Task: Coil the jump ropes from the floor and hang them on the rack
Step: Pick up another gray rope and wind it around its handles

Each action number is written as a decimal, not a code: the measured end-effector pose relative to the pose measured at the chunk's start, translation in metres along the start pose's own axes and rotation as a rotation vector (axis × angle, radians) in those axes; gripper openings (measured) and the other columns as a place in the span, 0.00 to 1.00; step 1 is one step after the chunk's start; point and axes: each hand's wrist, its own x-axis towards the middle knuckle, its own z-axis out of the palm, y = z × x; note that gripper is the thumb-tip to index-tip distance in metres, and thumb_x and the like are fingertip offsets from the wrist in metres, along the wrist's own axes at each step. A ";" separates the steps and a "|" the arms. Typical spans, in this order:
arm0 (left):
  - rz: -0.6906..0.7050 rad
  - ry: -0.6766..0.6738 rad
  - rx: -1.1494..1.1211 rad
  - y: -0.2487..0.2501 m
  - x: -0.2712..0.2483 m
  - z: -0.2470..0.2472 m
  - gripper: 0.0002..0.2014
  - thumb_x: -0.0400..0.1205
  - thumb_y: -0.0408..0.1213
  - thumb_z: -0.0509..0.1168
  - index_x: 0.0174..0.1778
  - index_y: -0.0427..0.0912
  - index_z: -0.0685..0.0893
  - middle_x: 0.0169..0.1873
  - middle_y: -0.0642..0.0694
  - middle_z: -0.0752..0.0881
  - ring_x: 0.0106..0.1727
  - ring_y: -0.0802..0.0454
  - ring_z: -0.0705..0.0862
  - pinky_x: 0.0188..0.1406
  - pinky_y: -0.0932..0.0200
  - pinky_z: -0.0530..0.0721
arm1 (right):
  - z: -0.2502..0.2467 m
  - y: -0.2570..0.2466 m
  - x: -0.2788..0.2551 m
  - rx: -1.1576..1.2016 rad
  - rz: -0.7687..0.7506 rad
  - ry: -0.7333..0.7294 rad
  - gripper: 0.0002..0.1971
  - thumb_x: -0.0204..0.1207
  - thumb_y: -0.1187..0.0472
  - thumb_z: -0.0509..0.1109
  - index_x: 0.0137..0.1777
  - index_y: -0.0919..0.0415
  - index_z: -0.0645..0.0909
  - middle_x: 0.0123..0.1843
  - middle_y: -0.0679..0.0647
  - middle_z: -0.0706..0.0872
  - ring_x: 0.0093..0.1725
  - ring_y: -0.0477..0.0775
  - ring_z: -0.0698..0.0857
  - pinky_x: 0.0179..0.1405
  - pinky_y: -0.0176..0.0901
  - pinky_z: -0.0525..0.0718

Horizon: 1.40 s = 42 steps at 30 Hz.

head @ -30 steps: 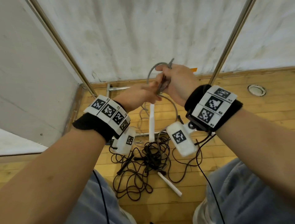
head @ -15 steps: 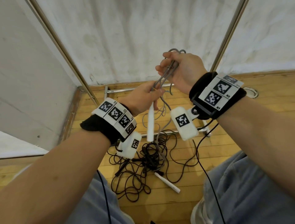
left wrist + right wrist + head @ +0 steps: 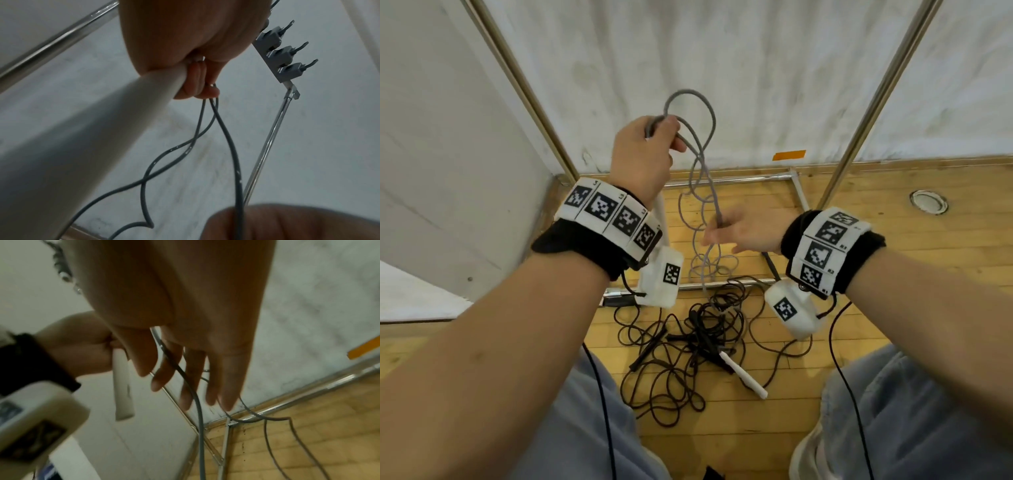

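My left hand [image 3: 649, 150] is raised and grips several loops of the grey jump rope [image 3: 700, 161] together with its white handle [image 3: 102, 121], which points back under the wrist. The loops stick up above the fist and hang down to the floor. My right hand [image 3: 739, 231] is lower, to the right. Its fingers [image 3: 191, 382] are straight and one grey strand [image 3: 197, 410] runs across them, between thumb and fingers. The rope's other white handle [image 3: 746, 377] lies on the floor. A tangle of black jump ropes [image 3: 681, 346] lies between my knees.
The metal rack stands against the white wall, with slanting poles at left [image 3: 524, 89] and right [image 3: 873, 102] and a base frame [image 3: 726, 180] on the wooden floor. A rail of grey hooks [image 3: 281, 53] shows up high. A round floor socket [image 3: 928, 202] is at the right.
The loops passed from my right hand to my left, which rose with them. My right hand let go, opened and dropped lower along the hanging strand.
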 end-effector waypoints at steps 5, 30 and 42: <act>-0.109 -0.019 0.058 -0.008 0.004 -0.004 0.13 0.82 0.45 0.65 0.35 0.44 0.85 0.28 0.50 0.89 0.17 0.56 0.68 0.17 0.65 0.67 | -0.004 -0.012 -0.004 0.182 -0.026 0.109 0.14 0.84 0.62 0.60 0.41 0.64 0.82 0.42 0.59 0.89 0.35 0.48 0.88 0.36 0.34 0.87; -0.071 -0.244 0.289 -0.018 -0.015 0.015 0.17 0.81 0.49 0.68 0.32 0.41 0.88 0.21 0.53 0.80 0.16 0.60 0.78 0.17 0.68 0.72 | -0.025 -0.014 -0.006 0.418 0.135 0.256 0.13 0.80 0.72 0.61 0.62 0.74 0.78 0.47 0.62 0.86 0.56 0.62 0.87 0.49 0.43 0.86; -0.397 -0.292 -0.160 0.004 -0.012 0.010 0.17 0.87 0.46 0.58 0.37 0.39 0.79 0.20 0.50 0.82 0.16 0.55 0.74 0.13 0.67 0.68 | 0.022 0.001 0.015 -0.009 0.011 0.369 0.12 0.78 0.51 0.68 0.46 0.60 0.80 0.43 0.52 0.84 0.42 0.57 0.82 0.39 0.49 0.78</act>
